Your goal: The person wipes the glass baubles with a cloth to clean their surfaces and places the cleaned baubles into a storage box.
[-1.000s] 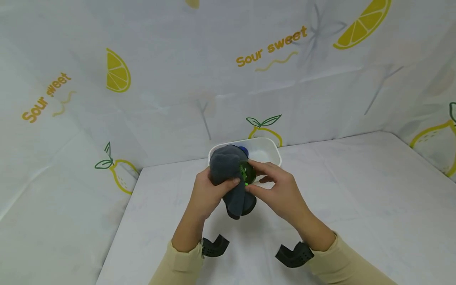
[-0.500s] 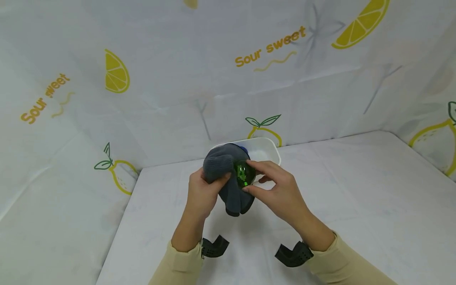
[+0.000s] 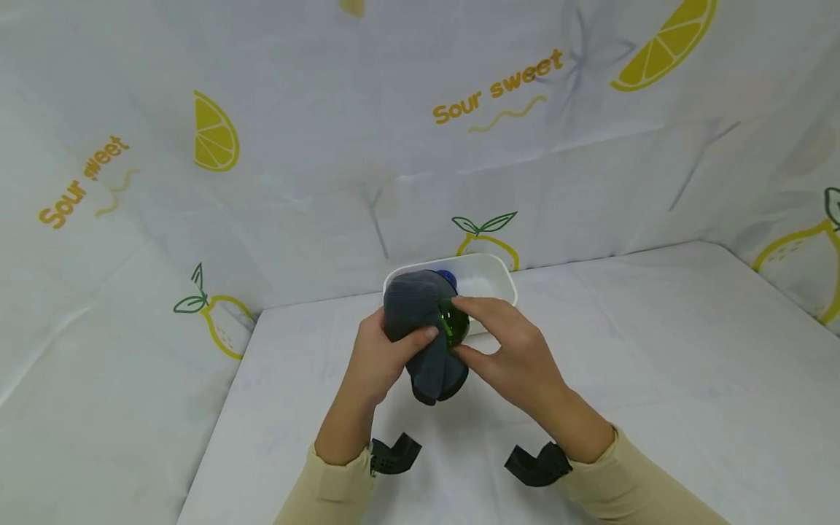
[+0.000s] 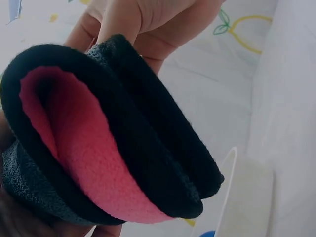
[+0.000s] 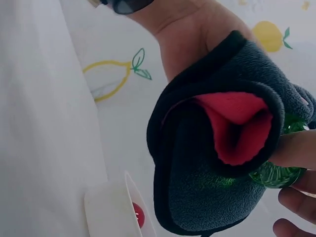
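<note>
A dark grey fleece cloth (image 3: 420, 328) with a red lining (image 5: 237, 128) is bunched in my left hand (image 3: 383, 354), thumb pressed on its front. The cloth wraps over a shiny green glass object (image 3: 456, 324), which my right hand (image 3: 488, 343) pinches between thumb and fingers just above the table. In the right wrist view the green object (image 5: 279, 174) peeks from under the cloth's (image 5: 202, 197) folded edge. The left wrist view is filled by the folded cloth (image 4: 148, 128), with fingers (image 4: 148, 19) behind it.
A white plastic tub (image 3: 488, 275) stands right behind the hands near the back wall, with a blue thing (image 3: 448, 277) in it; the right wrist view shows a red thing (image 5: 138, 215) in it too. Lemon-print sheeting covers the table (image 3: 656, 379) and walls.
The left hand drew the cloth left, baring more of the green object, then slid it back over. Now less green shows, and the right hand's fingers sit closer around it.
</note>
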A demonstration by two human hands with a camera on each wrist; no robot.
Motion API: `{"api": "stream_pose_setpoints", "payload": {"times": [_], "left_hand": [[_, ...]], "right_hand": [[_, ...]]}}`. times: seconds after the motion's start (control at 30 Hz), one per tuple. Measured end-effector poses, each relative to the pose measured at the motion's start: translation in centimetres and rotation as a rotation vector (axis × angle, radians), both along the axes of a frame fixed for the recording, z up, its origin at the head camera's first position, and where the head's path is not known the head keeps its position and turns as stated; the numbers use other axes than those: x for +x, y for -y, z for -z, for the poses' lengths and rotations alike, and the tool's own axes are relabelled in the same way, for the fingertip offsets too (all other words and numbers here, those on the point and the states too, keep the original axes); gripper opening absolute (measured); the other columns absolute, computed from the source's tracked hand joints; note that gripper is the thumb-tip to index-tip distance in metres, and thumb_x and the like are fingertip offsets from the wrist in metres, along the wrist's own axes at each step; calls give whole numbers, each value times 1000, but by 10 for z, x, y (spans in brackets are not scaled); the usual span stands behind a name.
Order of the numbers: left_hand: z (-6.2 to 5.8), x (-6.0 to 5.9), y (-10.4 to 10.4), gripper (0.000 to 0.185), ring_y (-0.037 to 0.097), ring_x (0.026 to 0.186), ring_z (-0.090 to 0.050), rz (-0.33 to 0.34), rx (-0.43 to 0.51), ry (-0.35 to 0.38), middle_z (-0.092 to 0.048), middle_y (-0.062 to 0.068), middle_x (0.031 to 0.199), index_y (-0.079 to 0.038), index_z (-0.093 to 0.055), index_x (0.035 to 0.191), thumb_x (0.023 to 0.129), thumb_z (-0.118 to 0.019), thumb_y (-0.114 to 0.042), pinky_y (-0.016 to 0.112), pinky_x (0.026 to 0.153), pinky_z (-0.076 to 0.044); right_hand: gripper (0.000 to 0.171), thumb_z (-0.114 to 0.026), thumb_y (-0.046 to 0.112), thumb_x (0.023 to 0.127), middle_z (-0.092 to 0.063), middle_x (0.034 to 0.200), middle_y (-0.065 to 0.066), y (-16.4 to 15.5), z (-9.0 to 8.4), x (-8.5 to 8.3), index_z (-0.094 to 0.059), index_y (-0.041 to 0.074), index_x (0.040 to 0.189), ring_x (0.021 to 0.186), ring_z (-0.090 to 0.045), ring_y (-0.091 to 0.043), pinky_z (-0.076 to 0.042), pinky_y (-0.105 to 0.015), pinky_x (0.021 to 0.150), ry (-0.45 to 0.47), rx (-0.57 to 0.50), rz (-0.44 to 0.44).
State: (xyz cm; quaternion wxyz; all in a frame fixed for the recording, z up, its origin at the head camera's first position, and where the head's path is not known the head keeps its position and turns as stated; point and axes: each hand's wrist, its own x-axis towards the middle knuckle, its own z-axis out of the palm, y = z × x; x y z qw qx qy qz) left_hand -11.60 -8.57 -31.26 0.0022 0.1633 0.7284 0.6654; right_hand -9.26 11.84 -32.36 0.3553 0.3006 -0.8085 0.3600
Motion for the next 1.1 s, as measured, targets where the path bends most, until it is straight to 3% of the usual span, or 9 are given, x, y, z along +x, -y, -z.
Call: {"api": "stream_pose_setpoints", "payload": {"times": [0.17,0.27,0.43,0.57,0.7,0.9,1.0,1.1], "left_hand": [[-1,1,1,48,26,107,-65,27,12,-29,-66,14,119,-5,-58,126,84,-77,-15,42,89,-56],[-2,1,0,42,24,101,-67,17,55,-51,-66,17,116,0,-59,124,86,-74,-11,40,87,-57],[0,1,-4,31,14,90,-68,-10,158,-65,-68,10,102,11,-60,118,89,-66,-1,30,80,-58],[0,2,-5,29,12,90,-67,-19,196,-85,-67,5,100,15,-59,116,89,-64,4,27,80,-57],[0,3,-4,34,13,90,-67,9,193,-63,-66,7,102,13,-59,117,89,-67,-2,28,80,-58],[3,1,-3,55,20,95,-66,69,85,-35,-65,17,112,3,-57,125,85,-77,-28,35,82,-58],[4,1,-4,56,23,100,-65,77,53,-20,-64,19,117,-1,-57,128,84,-78,-26,38,84,-58],[5,1,-5,52,23,103,-65,79,52,-18,-64,19,120,-1,-56,130,85,-76,-18,38,85,-58]], "right_hand": [[66,-90,3,65,-68,120,-2,-1,2,-1,-65,10,126,99,-66,-16,-57,-30,79,92,-114,-24],[70,-89,2,66,-67,122,0,-1,0,0,-62,11,130,101,-64,-14,-56,-27,80,189,-225,-102],[73,-88,-3,66,-64,123,-7,-1,-1,0,-59,7,132,103,-62,-14,-56,-25,83,311,-403,-239],[70,-88,-5,65,-63,123,-9,-1,2,0,-60,4,129,106,-61,-14,-55,-22,85,332,-439,-277],[66,-88,0,67,-65,123,-7,-1,3,0,-63,6,128,104,-63,-12,-54,-22,86,305,-387,-225],[69,-89,11,67,-70,118,-7,-4,3,0,-64,10,131,83,-69,-11,-57,-22,74,195,-214,-93],[70,-89,13,68,-68,123,-9,-4,2,0,-63,9,132,84,-69,-14,-57,-23,72,144,-128,-64],[70,-89,14,69,-65,129,-11,-4,0,1,-61,6,133,98,-69,-19,-58,-28,75,92,-64,-45]]}}
